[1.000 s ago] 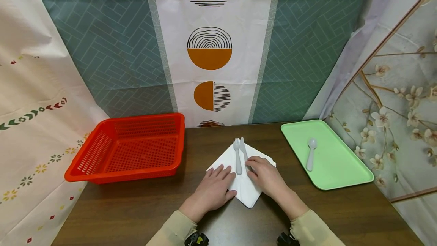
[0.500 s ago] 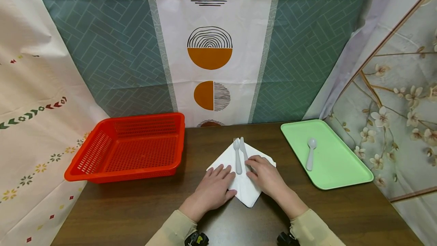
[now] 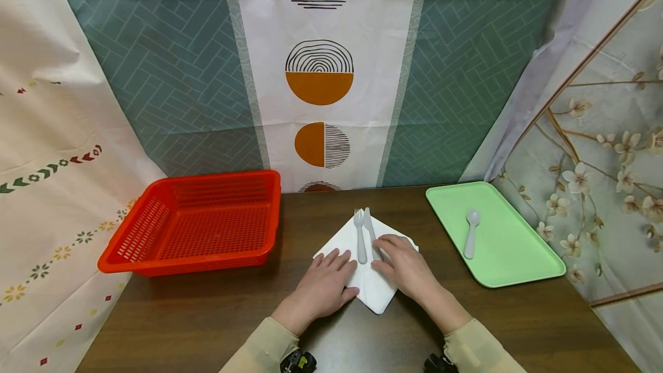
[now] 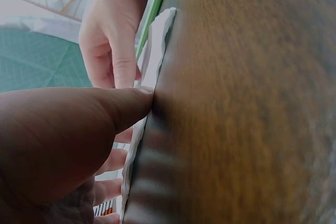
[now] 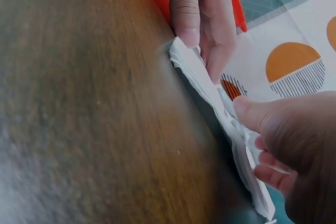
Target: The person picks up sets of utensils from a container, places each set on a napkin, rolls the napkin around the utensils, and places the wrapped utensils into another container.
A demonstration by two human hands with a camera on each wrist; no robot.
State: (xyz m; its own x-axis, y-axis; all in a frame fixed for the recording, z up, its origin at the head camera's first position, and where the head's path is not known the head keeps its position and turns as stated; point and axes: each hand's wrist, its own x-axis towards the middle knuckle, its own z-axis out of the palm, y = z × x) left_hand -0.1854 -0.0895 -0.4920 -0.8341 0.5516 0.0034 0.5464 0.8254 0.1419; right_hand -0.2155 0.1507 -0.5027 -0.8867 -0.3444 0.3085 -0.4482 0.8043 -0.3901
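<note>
A white folded napkin (image 3: 378, 292) lies on the table with one corner toward the person. On it, side by side, rest a pale grey fork (image 3: 359, 240) and a matching knife (image 3: 368, 222). My left hand (image 3: 323, 286) rests on the napkin's left part, fingers spread and straight. Over the right part is my right hand (image 3: 406, 263), its thumb and fingers loosely bent beside the knife's handle. In the right wrist view, a gap shows between the right thumb (image 5: 249, 113) and fingers. The knife's lower end is partly covered by this hand.
A red perforated basket (image 3: 217, 261) stands at the left of the brown table (image 3: 217, 315). At the right lies a green tray (image 3: 518, 258) bearing a pale grey spoon (image 3: 471, 235). Patterned cloths (image 3: 331, 102) hang behind and at both sides.
My right hand has shifted slightly, and more of the knife's handle shows between thumb and fingers. The left hand, napkin and fork have stayed in place.
</note>
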